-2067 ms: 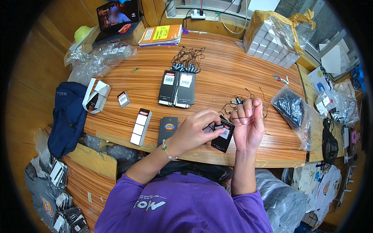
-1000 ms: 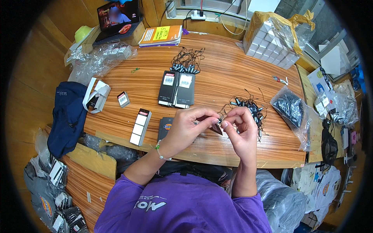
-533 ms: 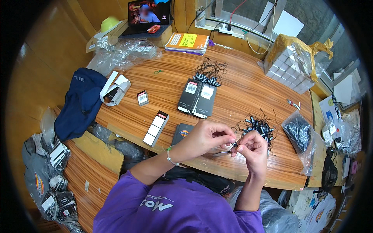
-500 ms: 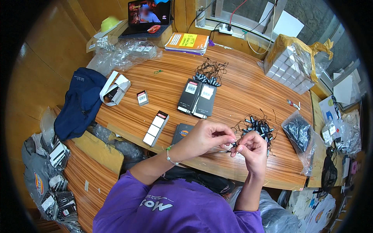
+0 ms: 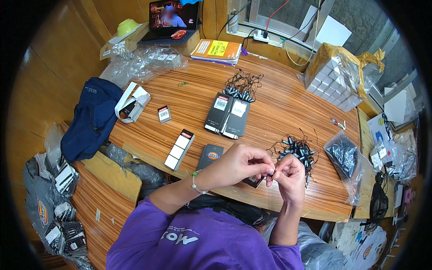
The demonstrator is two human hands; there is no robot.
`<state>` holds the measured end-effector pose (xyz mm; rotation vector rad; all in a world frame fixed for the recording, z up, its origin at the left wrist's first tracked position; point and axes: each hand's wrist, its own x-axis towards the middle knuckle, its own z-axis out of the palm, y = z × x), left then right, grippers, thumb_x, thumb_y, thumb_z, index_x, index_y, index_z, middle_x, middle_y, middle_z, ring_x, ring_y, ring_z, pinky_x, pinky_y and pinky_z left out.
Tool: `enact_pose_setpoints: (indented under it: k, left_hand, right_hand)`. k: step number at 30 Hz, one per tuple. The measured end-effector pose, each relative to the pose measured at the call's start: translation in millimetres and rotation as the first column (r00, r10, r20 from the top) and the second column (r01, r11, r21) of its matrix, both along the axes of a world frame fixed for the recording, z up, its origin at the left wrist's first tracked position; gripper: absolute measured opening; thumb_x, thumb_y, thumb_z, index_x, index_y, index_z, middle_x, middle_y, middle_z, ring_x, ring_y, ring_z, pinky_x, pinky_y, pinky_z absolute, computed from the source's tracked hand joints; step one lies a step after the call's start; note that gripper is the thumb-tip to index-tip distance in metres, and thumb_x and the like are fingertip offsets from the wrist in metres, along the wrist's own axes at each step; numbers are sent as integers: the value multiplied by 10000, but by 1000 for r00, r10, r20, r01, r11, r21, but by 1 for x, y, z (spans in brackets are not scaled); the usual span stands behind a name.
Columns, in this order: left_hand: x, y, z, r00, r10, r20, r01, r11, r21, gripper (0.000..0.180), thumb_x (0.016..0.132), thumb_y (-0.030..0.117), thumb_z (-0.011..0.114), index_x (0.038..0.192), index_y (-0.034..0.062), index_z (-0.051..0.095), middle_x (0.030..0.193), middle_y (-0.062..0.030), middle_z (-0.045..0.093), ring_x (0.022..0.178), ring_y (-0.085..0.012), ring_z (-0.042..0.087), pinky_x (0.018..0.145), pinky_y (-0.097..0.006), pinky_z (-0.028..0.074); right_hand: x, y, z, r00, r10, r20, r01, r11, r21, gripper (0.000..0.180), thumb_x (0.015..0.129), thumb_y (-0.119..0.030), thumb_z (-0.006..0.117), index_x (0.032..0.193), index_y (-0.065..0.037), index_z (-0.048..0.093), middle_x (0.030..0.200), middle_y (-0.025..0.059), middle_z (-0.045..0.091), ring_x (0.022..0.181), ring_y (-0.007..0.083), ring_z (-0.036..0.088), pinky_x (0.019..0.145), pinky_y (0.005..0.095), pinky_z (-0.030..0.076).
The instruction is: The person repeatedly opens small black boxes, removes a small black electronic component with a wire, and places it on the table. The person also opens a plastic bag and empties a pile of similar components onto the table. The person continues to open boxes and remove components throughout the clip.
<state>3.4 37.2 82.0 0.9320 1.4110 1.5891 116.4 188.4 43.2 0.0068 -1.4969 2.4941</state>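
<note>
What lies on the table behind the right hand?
Behind the right hand lies a pile of black cords and small dark pieces; the hand covers part of it, which cannot be seen.

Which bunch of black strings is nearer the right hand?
The right bunch, just beyond the hand; the left bunch lies farther, by the tag stacks.

Left forearm (image 5: 173, 199), one, slanting inward; left hand (image 5: 243, 165), back upward, thumb and forefinger pinched. Right forearm (image 5: 287, 227), one, nearly upright; right hand (image 5: 291, 179), fingers curled, thumb and forefinger pinched. Fingertips of both together, contact unclear.
</note>
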Motion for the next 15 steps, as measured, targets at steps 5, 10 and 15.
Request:
enact_pose_setpoints:
  k: [5,10,15]
  left_hand:
    - [-5,3,4,886,149,-438,-128,989,77,151,797,150,655,895,36,661,731,-36,619,706,-121,575,652,-252,456]
    - [-16,22,-2,436,483,-760,-328,871,366,333,815,294,617,1071,82,597,1083,-118,532,1011,-271,507,895,-346,378]
    - [2,16,-39,820,301,-487,-230,952,201,379,887,149,486,1213,-7,372,1130,-174,473,1068,-267,493,922,-360,370]
  right_hand:
    - [-2,1,3,999,-4,40,-3,984,178,122,829,-80,612,891,-9,535,845,73,599,698,102,548,640,222,440]
    - [-16,1,2,997,0,77,-10,992,127,235,925,-221,469,847,-9,535,760,70,570,656,112,516,626,234,413]
    - [-35,3,-5,991,-108,-82,92,980,-178,278,931,-282,461,818,-32,507,701,57,509,664,114,481,611,235,392]
